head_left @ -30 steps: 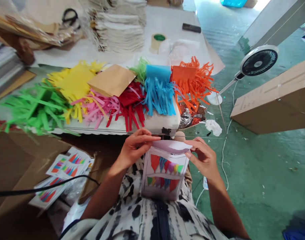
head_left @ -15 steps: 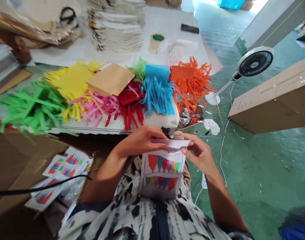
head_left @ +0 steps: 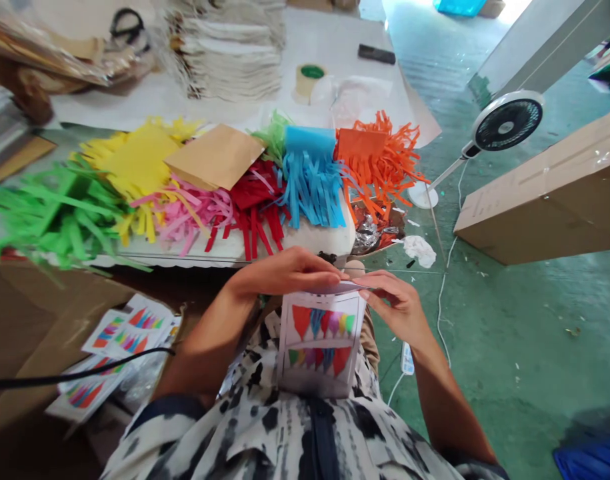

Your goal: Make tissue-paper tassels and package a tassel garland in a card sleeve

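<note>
Head view: a person in a black and white shirt is right by a bench.
Picture card: the card is in front of the shirt, near the bench edge, with two rows of bright flags on it.
Right grip: the right hand pinches the card by its top corner.
Left grip: the left hand lies along the card's top edge and hides part of it; I cannot tell if its fingers are closed on it.
Fringes: green, yellow, pink, red, blue and orange bundles make a row on the bench. Green strips hang over the edge.
Brown paper: a flat piece covers bits of the yellow, pink and red ones.
Bench back: a white stack, a tape roll and a dark bar.
In the way: a black cord crosses over loose cards low on the left.
Floor: a fan, a big box, a white cord and a crumpled scrap.
</note>
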The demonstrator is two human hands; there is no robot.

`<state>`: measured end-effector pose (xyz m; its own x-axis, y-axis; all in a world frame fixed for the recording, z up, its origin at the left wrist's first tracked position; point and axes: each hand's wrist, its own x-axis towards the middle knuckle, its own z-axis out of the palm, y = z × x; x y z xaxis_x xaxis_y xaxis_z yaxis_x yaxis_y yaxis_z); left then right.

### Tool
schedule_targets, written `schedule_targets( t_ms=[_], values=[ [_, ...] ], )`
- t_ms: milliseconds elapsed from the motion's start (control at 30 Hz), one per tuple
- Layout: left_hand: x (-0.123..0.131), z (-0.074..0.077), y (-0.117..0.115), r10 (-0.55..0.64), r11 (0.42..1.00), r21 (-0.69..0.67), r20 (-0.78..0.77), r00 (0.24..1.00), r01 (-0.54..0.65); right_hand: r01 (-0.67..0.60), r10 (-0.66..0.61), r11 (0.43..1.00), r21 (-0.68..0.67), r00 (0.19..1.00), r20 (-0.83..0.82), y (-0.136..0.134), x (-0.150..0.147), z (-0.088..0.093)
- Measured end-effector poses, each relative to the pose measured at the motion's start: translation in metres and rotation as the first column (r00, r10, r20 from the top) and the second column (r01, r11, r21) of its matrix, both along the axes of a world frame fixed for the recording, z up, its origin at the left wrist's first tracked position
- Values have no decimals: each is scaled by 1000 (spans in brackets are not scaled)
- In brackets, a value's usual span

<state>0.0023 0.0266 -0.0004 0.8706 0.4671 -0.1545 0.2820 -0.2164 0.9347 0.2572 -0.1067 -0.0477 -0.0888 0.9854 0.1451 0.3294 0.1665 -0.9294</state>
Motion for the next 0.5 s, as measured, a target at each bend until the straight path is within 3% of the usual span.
schedule_targets(
  t_ms=[67, 100, 200, 267, 333, 500],
  values=[
    [-10, -5, -3, 154, 967, -216, 64, 986, -137, -1, 1, 1000, 23, 1000, 11, -2, 5, -1],
    [-13, -9, -8, 258, 924, -311, 76, 963, -223, -4, 4, 1000, 29, 1000, 14, -3, 8, -1],
    [-14, -28, -32, 494, 730, -565, 46, 868, -385, -49, 49, 999, 19, 999, -7, -5, 17, -1],
    [-10, -40, -49, 564, 645, -630, 11, 826, -432, -107, 107, 994, -8, 994, -33, -4, 21, 2],
    [-5, -46, -60, 582, 642, -614, 1, 813, -459, -137, 133, 989, -52, 988, -71, 1, 22, 9],
    [4, -35, -73, 597, 756, -394, 89, 797, -522, -192, 214, 948, -254, 975, 63, 17, 15, 40]
  ],
)
